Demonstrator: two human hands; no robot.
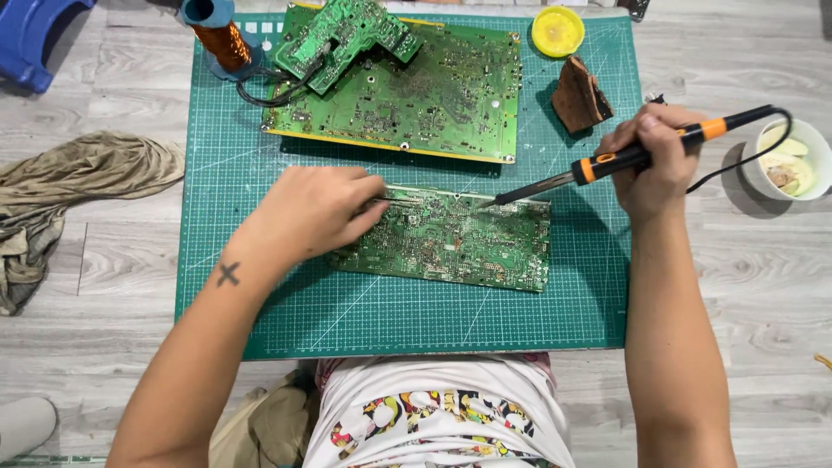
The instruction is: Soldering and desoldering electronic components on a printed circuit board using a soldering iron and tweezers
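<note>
A green circuit board (pixel 468 247) lies in the middle of a green cutting mat (pixel 390 321). My left hand (pixel 314 212) rests on the board's left end and pinches thin metal tweezers (pixel 400 200) that point right along its top edge. My right hand (pixel 652 160) grips a black and orange soldering iron (pixel 607 161). The iron's tip touches the board near its top edge, a little right of the tweezers' tip.
A larger green board (pixel 433 100) with a smaller board (pixel 342 39) on top lies at the mat's far side. A soldering iron stand with a copper coil (pixel 221 39), a yellow lid (pixel 557 30), a brown sponge piece (pixel 579 95), a white bowl (pixel 793 160) and a cloth (pixel 61 186) surround the mat.
</note>
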